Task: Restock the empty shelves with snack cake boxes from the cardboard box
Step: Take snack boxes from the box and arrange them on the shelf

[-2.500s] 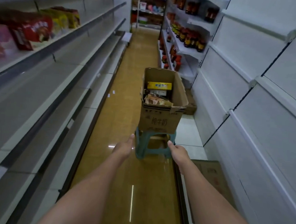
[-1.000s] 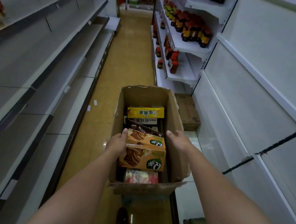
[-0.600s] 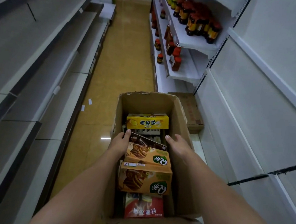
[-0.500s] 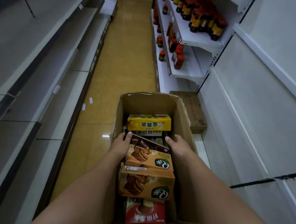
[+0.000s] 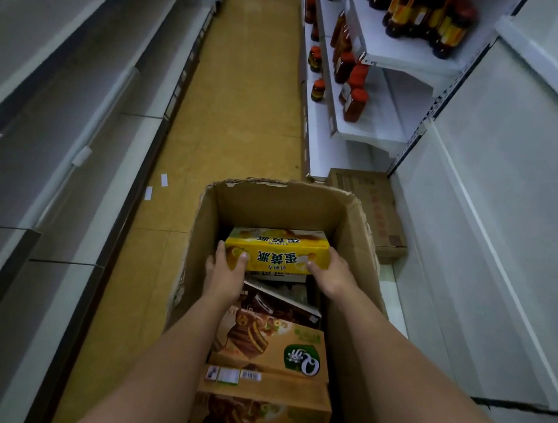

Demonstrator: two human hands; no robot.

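An open cardboard box (image 5: pixel 273 199) stands in the aisle below me. Inside, at its far end, lies a yellow snack cake box (image 5: pixel 276 249) with red characters. My left hand (image 5: pixel 225 272) grips its left end, thumb on the front face. My right hand (image 5: pixel 331 276) grips its right end the same way. Nearer to me in the cardboard box lie two brown chocolate cake boxes (image 5: pixel 269 349) and a dark box (image 5: pixel 281 302) tilted between them and the yellow one. Empty grey shelves (image 5: pixel 61 136) run along the left.
On the right, white shelves (image 5: pixel 362 85) carry several red-capped sauce bottles (image 5: pixel 353 97). A closed carton (image 5: pixel 371 201) sits on the floor beyond the open box, by the right shelving. White blank panels line the near right. The tan aisle floor (image 5: pixel 242 109) stretches ahead.
Both hands moved forward from the brown chocolate box to the yellow box and took hold of its two ends. The camera tilted further down over the cardboard box.
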